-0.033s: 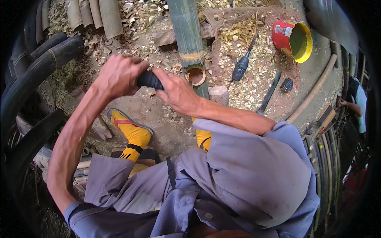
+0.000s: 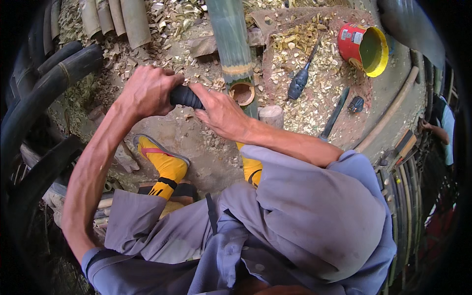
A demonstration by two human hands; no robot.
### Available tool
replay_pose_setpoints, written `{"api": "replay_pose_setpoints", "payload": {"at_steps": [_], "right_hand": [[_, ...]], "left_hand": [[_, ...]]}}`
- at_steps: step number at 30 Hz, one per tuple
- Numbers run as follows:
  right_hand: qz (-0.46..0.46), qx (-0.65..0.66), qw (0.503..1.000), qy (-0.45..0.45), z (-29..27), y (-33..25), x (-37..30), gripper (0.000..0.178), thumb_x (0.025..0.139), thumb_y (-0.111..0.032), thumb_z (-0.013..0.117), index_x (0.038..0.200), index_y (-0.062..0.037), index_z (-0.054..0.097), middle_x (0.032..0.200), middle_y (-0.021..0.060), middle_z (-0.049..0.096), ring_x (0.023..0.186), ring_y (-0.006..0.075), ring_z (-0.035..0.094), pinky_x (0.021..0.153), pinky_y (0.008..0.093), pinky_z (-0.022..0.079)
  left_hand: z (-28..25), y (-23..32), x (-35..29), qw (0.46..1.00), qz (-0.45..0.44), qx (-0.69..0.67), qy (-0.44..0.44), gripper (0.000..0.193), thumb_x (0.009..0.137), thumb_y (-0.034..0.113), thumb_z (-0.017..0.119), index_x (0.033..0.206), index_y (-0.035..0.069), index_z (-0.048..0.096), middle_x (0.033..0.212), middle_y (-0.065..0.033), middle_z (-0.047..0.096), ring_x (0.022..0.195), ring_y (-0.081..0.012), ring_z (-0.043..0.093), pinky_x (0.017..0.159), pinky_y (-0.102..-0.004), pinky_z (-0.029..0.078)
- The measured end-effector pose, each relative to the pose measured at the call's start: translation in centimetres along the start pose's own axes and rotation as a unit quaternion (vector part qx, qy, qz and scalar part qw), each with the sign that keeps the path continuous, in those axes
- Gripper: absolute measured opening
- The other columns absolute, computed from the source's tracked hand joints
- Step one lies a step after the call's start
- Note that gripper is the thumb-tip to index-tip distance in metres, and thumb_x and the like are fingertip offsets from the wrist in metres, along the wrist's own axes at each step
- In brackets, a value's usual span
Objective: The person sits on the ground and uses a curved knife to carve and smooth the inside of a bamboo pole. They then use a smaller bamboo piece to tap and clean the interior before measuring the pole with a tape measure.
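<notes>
My left hand [image 2: 147, 91] and my right hand [image 2: 224, 114] are both closed on one thick black-wrapped handle [image 2: 186, 97], held up at the left of the bamboo pole. Only its middle shows between my fists; its ends are hidden, so I cannot tell the kind of tool. Just beyond my right hand lies a thick green bamboo pole [image 2: 230, 37], pointing toward me. Its near part has a cut opening with a pale rim [image 2: 242, 93], and the green skin is scraped to a tan band above it.
Wood chips [image 2: 169, 22] litter the ground. At right are a black-handled pointed tool [image 2: 298, 84], a dark blade [image 2: 336, 115], a red bucket [image 2: 348, 44] and a short log [image 2: 271, 116]. Dark curved bamboo [image 2: 54, 73] crowds the left. A person's arm [image 2: 435, 131] shows far right.
My left hand and forearm have shifted very slightly, a little away from me. Both hands keep their hold on the black handle.
</notes>
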State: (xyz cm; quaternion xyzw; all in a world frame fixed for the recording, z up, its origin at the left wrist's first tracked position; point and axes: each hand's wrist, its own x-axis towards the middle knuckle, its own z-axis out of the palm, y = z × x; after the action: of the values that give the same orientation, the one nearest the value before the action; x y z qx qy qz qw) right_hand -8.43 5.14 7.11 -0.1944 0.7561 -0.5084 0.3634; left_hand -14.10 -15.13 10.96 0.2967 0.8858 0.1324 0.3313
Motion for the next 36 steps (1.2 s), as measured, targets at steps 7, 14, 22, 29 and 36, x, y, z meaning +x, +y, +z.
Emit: {"api": "replay_pose_setpoints", "payload": {"at_steps": [7,14,22,29,36], "right_hand": [[-0.050,-0.145,0.968,-0.197,-1.3,1.2,-0.8,0.031,0.081,-0.011,0.058,0.109,-0.0044,0.045,0.066,0.0180,0.060,0.063,0.0407,0.062,0.052,0.0478,0.050],[-0.063,-0.250,0.921,-0.291,-1.4,1.7,-2.3,0.025,0.082,-0.013,0.051,0.106,-0.0073,0.053,0.067,0.0146,0.060,0.060,0.0329,0.064,0.050,0.0474,0.049],[0.024,0.028,0.999,0.007,-0.2,0.7,0.0,0.052,0.073,-0.002,0.067,0.120,-0.0041,0.045,0.085,0.0223,0.060,0.080,0.0422,0.060,0.068,0.0459,0.048],[0.034,-0.110,0.974,-0.196,-1.3,0.0,-0.9,0.045,0.074,-0.005,0.063,0.116,-0.0087,0.047,0.075,0.0212,0.060,0.069,0.0386,0.062,0.059,0.0500,0.048],[0.036,0.040,0.999,-0.009,-0.3,1.0,0.3,0.051,0.073,-0.002,0.065,0.120,-0.0067,0.045,0.082,0.0210,0.061,0.079,0.0388,0.063,0.068,0.0480,0.050]], "left_hand": [[8.4,4.9,-4.5,0.946,-0.234,-0.222,0.012,0.035,0.057,0.021,0.076,0.089,0.009,0.068,0.075,-0.0144,0.068,0.063,-0.0326,0.066,0.065,-0.0409,0.054],[15.3,10.4,-6.3,0.910,-0.256,-0.316,0.085,0.044,0.057,0.013,0.076,0.096,0.007,0.059,0.080,-0.0167,0.065,0.074,-0.0362,0.065,0.066,-0.0433,0.053],[0.1,0.3,0.6,0.997,-0.056,-0.020,-0.046,0.020,0.059,0.014,0.065,0.078,0.008,0.061,0.070,-0.0109,0.063,0.065,-0.0313,0.064,0.060,-0.0429,0.052],[9.4,5.2,-5.5,0.960,-0.157,-0.231,0.035,0.039,0.058,0.020,0.076,0.091,0.008,0.060,0.082,-0.0142,0.067,0.072,-0.0306,0.066,0.068,-0.0413,0.054],[0.6,0.0,0.6,0.999,-0.038,-0.027,-0.025,0.018,0.061,0.012,0.064,0.079,0.009,0.062,0.068,-0.0092,0.063,0.061,-0.0288,0.064,0.056,-0.0406,0.053]]}}
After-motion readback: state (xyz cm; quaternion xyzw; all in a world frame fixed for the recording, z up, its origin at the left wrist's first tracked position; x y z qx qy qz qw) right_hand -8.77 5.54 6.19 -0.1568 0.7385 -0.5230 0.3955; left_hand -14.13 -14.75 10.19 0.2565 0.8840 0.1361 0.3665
